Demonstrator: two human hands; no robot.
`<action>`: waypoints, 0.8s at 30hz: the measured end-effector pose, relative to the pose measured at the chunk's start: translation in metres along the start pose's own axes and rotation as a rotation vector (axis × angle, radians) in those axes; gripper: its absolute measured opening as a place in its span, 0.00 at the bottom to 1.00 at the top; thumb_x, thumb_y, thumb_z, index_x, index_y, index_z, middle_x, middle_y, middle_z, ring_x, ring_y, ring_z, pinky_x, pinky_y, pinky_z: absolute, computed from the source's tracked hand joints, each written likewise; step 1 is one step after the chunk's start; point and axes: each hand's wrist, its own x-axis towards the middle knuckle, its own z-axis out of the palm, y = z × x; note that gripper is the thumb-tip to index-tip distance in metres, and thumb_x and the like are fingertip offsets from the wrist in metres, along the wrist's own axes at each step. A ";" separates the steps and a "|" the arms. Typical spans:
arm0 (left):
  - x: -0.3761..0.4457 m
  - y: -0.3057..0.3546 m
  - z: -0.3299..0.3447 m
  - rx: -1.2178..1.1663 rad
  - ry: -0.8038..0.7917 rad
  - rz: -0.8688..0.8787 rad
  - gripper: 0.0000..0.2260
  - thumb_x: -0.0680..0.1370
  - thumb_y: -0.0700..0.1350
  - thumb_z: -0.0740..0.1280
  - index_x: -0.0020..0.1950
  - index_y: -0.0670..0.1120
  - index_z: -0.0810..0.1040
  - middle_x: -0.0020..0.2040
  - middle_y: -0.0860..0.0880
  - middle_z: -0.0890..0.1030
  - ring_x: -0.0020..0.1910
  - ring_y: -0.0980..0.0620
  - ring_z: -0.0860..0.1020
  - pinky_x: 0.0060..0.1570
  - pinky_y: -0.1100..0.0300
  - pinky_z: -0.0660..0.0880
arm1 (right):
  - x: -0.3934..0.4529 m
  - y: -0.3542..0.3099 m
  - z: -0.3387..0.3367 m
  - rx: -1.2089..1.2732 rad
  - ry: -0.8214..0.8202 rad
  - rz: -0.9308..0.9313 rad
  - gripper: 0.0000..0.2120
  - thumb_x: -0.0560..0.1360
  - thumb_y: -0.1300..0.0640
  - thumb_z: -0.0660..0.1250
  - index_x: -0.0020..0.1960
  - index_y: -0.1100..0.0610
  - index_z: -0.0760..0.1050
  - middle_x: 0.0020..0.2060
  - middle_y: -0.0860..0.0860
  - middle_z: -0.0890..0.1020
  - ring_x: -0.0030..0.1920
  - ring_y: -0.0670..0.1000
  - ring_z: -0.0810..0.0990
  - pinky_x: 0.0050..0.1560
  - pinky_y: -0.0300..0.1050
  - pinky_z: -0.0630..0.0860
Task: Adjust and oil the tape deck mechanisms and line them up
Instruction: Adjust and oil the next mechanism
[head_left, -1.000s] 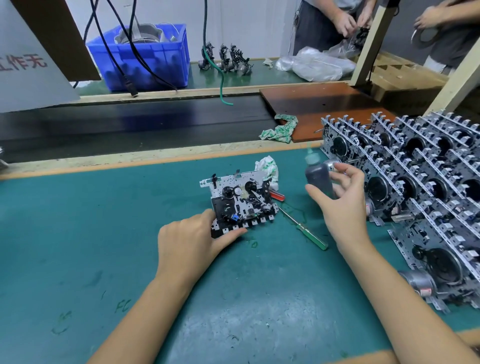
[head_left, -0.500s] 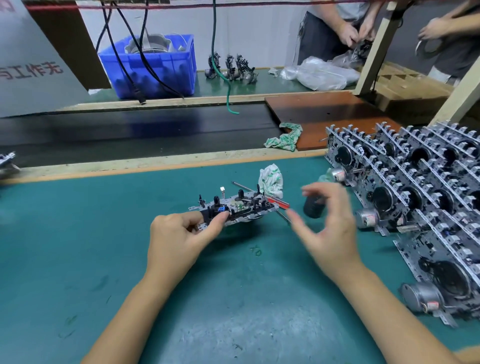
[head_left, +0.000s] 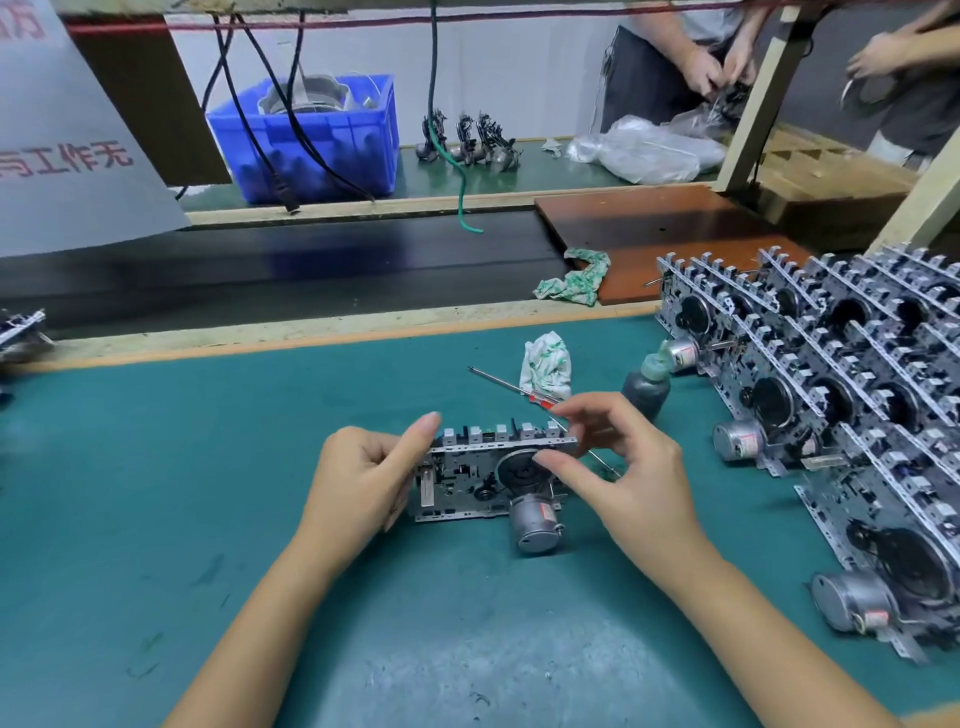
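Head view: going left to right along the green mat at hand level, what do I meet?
Left hand → tape deck mechanism held upright in both hands → right hand → lined-up row of finished mechanisms. The oil bottle stands farther back, above the right hand, so I leave it unordered.

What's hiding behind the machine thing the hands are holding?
Behind the tape deck mechanism lie a red-handled screwdriver, a crumpled cloth and a dark oil bottle. A second tool's shaft runs under the right hand, its far end hidden.
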 end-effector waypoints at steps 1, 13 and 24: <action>0.000 -0.001 0.000 0.089 0.033 0.055 0.30 0.70 0.66 0.59 0.20 0.45 0.56 0.17 0.50 0.59 0.20 0.51 0.58 0.26 0.61 0.58 | 0.001 0.000 0.000 0.004 -0.037 0.013 0.16 0.65 0.47 0.73 0.51 0.46 0.75 0.40 0.44 0.76 0.43 0.46 0.76 0.48 0.36 0.73; -0.008 0.017 0.013 -0.135 -0.179 0.256 0.11 0.73 0.53 0.66 0.53 0.54 0.81 0.61 0.61 0.78 0.68 0.59 0.69 0.65 0.68 0.63 | 0.005 -0.002 0.002 0.017 -0.299 0.134 0.15 0.62 0.51 0.76 0.44 0.40 0.76 0.46 0.38 0.77 0.52 0.43 0.76 0.54 0.34 0.69; -0.006 0.013 0.013 -0.139 -0.209 0.262 0.09 0.73 0.43 0.67 0.43 0.55 0.85 0.53 0.61 0.83 0.65 0.60 0.71 0.62 0.69 0.65 | 0.011 -0.004 -0.001 0.034 -0.339 0.153 0.16 0.60 0.54 0.79 0.44 0.44 0.78 0.42 0.39 0.79 0.50 0.44 0.78 0.56 0.41 0.71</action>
